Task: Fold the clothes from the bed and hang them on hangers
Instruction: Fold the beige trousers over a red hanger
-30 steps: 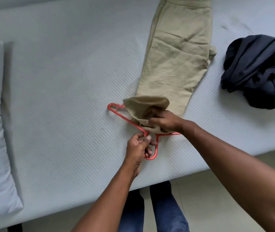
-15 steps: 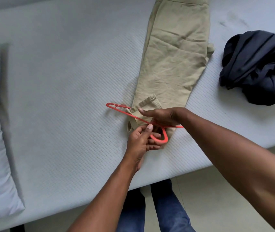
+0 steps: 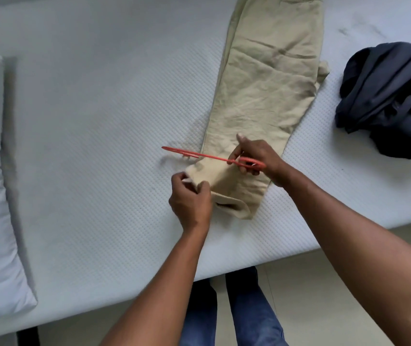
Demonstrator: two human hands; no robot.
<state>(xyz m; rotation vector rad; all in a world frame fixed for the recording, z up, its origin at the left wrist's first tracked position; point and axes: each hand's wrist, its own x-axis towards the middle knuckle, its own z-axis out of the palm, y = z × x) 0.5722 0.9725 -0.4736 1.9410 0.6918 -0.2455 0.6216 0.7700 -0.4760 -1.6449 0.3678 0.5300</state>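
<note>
I've got right hand (image 3: pixel 256 156) gripping the red hanger (image 3: pixel 199 155) over the khaki trousers (image 3: pixel 269 83), leg ends at the bed (image 3: pixel 99 121) front edge, left hand (image 3: pixel 190 198) pinching their fabric; if that pinch slips mid-pull, the legs could slide off the hanger.

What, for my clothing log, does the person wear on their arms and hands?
Nothing visible: the left hand and right hand are bare, with no gloves, rings or watch showing, and no sleeve reaches into view. Blue jeans cover the legs.
</note>
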